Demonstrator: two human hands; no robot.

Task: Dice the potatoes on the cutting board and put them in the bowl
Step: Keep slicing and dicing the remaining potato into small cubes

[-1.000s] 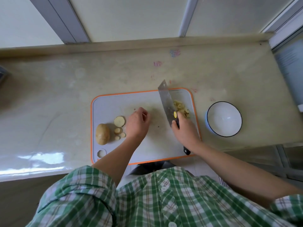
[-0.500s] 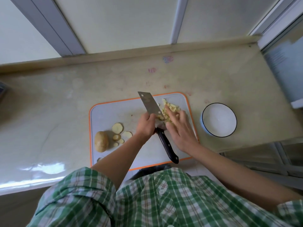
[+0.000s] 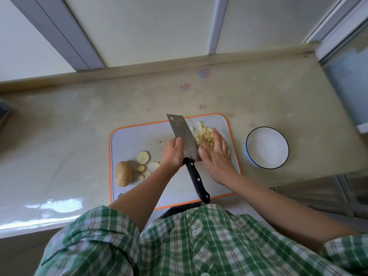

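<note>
Left hand (image 3: 172,154) curls over the spine of the black-handled steel cleaver (image 3: 182,132), whose blade apparently lies tilted low on the white, orange-rimmed cutting board (image 3: 129,140). Right hand (image 3: 216,156), fingers straight, presses the pale diced potato pile (image 3: 204,136) against the blade. The white dark-rimmed bowl (image 3: 266,147) stands just beside the board's right edge.

The knife (image 3: 182,134) has a dull grey metal blade and a black handle that looks like glossy plastic. The board (image 3: 129,140) looks like matt pale plastic with an orange rim. The bowl (image 3: 266,147) is white, smooth and glossy. The counter (image 3: 79,120) is smooth, stone-like, shiny near its front edge. The potato (image 3: 123,173) has matt brown skin.
</note>
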